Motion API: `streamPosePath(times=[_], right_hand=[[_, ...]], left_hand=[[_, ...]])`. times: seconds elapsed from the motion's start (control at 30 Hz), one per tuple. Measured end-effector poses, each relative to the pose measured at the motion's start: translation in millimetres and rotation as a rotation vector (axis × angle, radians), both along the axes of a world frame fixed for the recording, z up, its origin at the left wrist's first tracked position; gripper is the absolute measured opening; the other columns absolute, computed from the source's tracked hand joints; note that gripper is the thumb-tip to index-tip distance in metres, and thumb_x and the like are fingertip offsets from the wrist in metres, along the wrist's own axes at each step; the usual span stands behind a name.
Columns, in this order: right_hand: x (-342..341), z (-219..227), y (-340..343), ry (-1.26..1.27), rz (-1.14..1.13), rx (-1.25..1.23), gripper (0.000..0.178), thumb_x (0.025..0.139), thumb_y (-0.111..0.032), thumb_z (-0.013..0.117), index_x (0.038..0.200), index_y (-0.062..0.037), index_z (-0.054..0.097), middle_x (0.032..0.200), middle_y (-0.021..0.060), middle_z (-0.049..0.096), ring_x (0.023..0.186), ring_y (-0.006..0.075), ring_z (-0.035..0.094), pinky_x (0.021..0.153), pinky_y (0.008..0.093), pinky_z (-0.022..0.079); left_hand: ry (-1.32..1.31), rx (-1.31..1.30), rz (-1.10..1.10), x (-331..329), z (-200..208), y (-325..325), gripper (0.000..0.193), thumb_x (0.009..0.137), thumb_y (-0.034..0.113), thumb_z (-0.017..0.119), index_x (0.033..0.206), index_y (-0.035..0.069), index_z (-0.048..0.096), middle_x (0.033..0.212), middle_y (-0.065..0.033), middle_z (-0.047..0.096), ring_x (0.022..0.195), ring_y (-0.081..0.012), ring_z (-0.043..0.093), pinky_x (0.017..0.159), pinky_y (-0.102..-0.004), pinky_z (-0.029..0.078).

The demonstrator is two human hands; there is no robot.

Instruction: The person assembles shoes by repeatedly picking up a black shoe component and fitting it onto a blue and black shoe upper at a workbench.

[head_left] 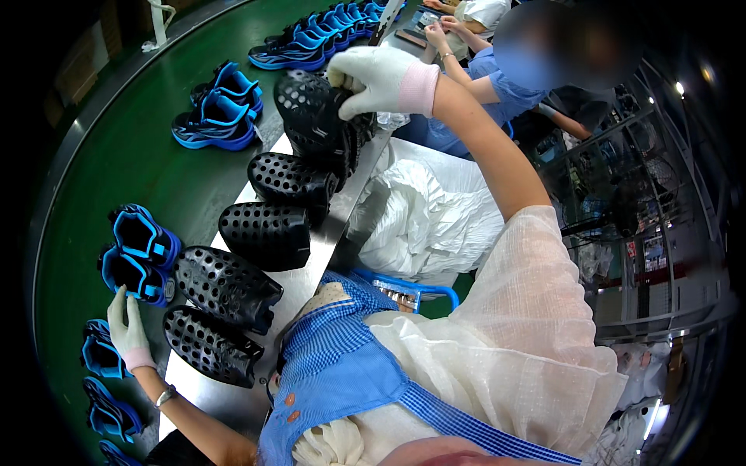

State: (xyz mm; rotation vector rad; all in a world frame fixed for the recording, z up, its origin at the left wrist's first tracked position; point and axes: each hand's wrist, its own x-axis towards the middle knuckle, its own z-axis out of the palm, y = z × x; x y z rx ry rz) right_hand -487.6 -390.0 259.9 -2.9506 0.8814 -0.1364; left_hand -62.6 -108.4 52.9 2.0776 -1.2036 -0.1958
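Note:
My right hand [381,81], in a white glove, reaches to the far end of the metal ledge. Its fingers are curled on a black perforated plastic shoe insert [305,99], which stands among other dark pieces partly hidden beneath it. My left hand [128,330], also gloved, is at the left over the green belt. Its fingers are stretched out against the near end of a pair of dark blue sneakers [130,276] with bright blue linings; whether they press on the shoe I cannot tell. Several more black perforated inserts [227,287] lie along the ledge between my hands.
More blue sneakers [214,120] stand on the green belt [167,186], in a row at the far end and at the lower left. Crumpled white sheeting [427,217] lies right of the metal ledge [315,268], above a blue-framed basket [412,291]. Co-workers [474,81] sit at the far right.

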Motion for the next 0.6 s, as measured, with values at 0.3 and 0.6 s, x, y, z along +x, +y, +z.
streamPosePath(times=[0.3,0.6], right_hand=[[121,-11,53,-0.379,0.394,-0.020,0.038,0.067,-0.018,0.075,0.097,-0.0049,0.058,0.091,0.0102,0.061,0.083,0.0252,0.062,0.075,0.0337,0.051],[238,-37,133,-0.411,0.694,0.508,0.038,0.070,-0.020,0.074,0.101,-0.0029,0.061,0.093,0.0110,0.064,0.081,0.0227,0.065,0.073,0.0312,0.053]], left_hand=[[0.774,-0.388,-0.214,-37,79,-22,0.047,0.100,0.029,0.041,0.137,-0.001,0.040,0.136,-0.0158,0.046,0.111,-0.0228,0.056,0.090,-0.0294,0.048],[1.391,-0.889,-0.318,-50,97,5,0.047,0.098,0.036,0.041,0.125,-0.002,0.045,0.110,-0.0185,0.059,0.098,-0.0251,0.062,0.087,-0.0347,0.053]])
